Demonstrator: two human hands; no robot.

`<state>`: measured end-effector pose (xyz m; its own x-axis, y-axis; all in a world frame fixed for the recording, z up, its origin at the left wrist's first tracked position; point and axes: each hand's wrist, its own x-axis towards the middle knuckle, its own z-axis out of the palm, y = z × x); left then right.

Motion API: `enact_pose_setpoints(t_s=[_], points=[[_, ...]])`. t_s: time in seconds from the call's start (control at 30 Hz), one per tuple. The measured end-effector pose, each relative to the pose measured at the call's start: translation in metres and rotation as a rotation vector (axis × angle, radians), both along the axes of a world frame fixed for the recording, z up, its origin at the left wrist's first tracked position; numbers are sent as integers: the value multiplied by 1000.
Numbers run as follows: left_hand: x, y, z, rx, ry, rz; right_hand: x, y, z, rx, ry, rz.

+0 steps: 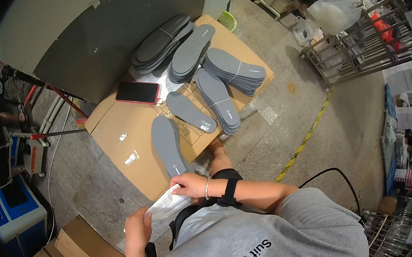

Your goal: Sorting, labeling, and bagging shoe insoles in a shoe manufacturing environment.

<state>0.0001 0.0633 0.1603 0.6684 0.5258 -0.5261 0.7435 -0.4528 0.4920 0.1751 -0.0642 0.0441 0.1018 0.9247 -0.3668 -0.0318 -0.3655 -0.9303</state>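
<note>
A white sheet with small print, perhaps a sheet of labels, is stretched between my two hands at the near edge of the cardboard. My left hand pinches its left end, while my right hand grips the right end from above. Just beyond my right hand lies a small stack of grey insoles, its near end by my fingers. Farther off, a grey insole rests alone or on few others; I cannot tell. Several tied bundles of grey insoles lie behind and to the right.
The insoles lie on a brown cardboard surface, with a red-edged phone on its left. A dark grey panel stands behind. Flattened cardboard boxes and a blue machine are at left. A metal rack stands far right.
</note>
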Motion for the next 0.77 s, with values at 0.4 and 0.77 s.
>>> enact_pose_setpoints(t_s=[0.4,0.77], points=[[6,12,-36,-313,-118,10,6,15,36,324,-586,104],[0,11,-56,-372,-177,66,-12,23,40,260,-608,261]])
